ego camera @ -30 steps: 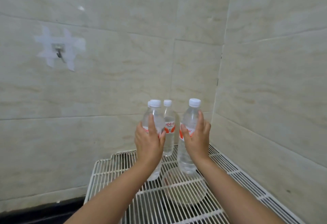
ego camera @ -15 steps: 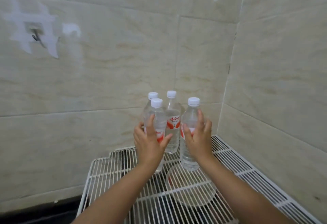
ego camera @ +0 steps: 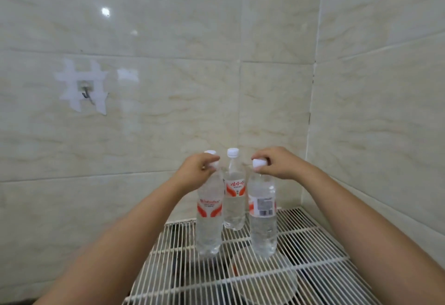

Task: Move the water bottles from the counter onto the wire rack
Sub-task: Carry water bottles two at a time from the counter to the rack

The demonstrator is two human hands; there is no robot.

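- Our left hand (ego camera: 196,167) pinches the cap of the left bottle (ego camera: 209,218); our right hand (ego camera: 277,163) pinches the cap of the right bottle (ego camera: 263,218)
- Both bottles stand upright on the wire rack (ego camera: 313,244), just in front of a third bottle (ego camera: 234,198) near the tiled corner
- We judge the step to be settling them: keep each base flat across several wires, not tilted into a gap
- Ease each grip off straight upward, one at a time, so no bottle knocks its close neighbour
- Watch for wobble before we let go
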